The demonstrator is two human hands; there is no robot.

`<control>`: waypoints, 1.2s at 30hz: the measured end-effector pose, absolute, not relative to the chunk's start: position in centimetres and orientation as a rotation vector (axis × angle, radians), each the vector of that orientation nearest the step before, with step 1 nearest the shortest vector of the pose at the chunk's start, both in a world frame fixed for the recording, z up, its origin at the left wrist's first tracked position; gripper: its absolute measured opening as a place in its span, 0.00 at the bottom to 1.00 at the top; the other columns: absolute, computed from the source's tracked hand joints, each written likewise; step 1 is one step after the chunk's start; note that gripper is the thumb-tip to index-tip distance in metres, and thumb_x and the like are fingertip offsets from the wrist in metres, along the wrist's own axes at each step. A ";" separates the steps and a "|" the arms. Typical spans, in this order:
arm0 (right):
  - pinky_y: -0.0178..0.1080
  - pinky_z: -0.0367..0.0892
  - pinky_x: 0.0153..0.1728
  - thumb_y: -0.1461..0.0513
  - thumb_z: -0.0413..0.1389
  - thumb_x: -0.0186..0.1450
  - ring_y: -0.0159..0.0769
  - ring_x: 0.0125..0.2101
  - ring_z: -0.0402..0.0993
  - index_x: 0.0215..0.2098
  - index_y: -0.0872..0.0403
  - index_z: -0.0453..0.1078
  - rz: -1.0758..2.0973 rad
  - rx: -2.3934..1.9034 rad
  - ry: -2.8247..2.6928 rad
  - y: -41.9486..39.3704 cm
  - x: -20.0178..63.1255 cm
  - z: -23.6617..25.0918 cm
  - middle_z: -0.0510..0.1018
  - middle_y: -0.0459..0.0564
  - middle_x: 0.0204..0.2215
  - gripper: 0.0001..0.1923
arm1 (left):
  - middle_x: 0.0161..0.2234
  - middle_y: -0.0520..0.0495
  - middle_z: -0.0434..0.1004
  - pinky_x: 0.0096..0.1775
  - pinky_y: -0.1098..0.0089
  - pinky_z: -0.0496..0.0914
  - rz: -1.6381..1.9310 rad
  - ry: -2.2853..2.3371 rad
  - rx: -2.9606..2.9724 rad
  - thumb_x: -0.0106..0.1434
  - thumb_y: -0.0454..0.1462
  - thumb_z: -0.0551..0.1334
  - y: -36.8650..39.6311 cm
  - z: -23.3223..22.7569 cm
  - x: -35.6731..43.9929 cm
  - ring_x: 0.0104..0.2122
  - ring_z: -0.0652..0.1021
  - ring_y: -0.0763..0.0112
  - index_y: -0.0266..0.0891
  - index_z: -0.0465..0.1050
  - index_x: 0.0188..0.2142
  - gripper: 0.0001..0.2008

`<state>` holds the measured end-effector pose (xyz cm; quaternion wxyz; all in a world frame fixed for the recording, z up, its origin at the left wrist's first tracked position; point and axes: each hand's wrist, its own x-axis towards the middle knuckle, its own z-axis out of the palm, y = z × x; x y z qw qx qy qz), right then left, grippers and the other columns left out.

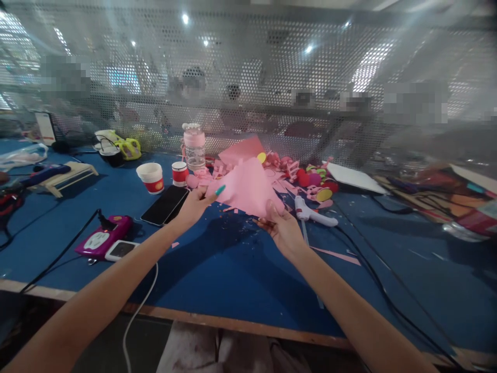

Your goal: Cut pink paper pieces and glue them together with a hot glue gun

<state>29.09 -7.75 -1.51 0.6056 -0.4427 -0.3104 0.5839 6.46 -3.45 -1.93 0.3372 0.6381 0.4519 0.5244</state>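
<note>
A sheet of pink paper (248, 184) is held up above the blue table, tilted, between my two hands. My left hand (198, 204) pinches its left edge, with a teal-painted thumbnail showing on top of the sheet. At the lower right corner my right hand (282, 225) grips the paper, thumb on top and fingers beneath. Behind the sheet lies a heap of pink paper scraps (279, 173) and small cut pieces. A white glue gun (315, 213) rests just right of my right hand.
Left of the sheet are a black phone (165, 205), paper cups (150, 178), a red-and-white cup (179, 174) and a clear bottle (194, 147). A purple power socket (104, 237) sits nearer the front. Cables cross the blue table (233, 290). A perforated metal screen (248, 77) stands behind.
</note>
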 end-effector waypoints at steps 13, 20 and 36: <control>0.39 0.73 0.28 0.36 0.49 0.54 0.43 0.37 0.77 0.34 0.52 0.72 1.427 -1.022 -0.929 -6.8 31.5 -0.4 0.80 0.54 0.34 0.31 | 0.14 0.59 0.51 0.18 0.75 0.51 1.345 1.205 1.573 0.51 0.52 0.63 -2.7 -2.1 6.1 0.15 0.56 0.81 0.41 0.52 0.18 0.24; 0.35 0.71 0.29 0.55 0.69 0.43 0.36 0.28 0.76 0.33 0.56 0.75 1.448 -1.143 -1.163 -7.0 31.6 -1.0 0.81 0.51 0.31 0.21 | 0.16 0.58 0.57 0.19 0.75 0.52 1.211 1.192 1.687 0.50 0.52 0.64 -3.3 -1.4 6.2 0.15 0.57 0.81 0.38 0.64 0.20 0.20; 0.38 0.72 0.32 0.57 0.68 0.44 0.37 0.31 0.77 0.36 0.56 0.76 1.391 -1.206 -1.287 -7.4 30.8 -2.1 0.81 0.52 0.34 0.22 | 0.38 0.44 0.72 0.43 0.67 0.66 1.656 1.449 1.969 0.65 0.36 0.52 -2.8 -2.2 5.1 0.38 0.73 0.67 0.37 0.70 0.46 0.13</control>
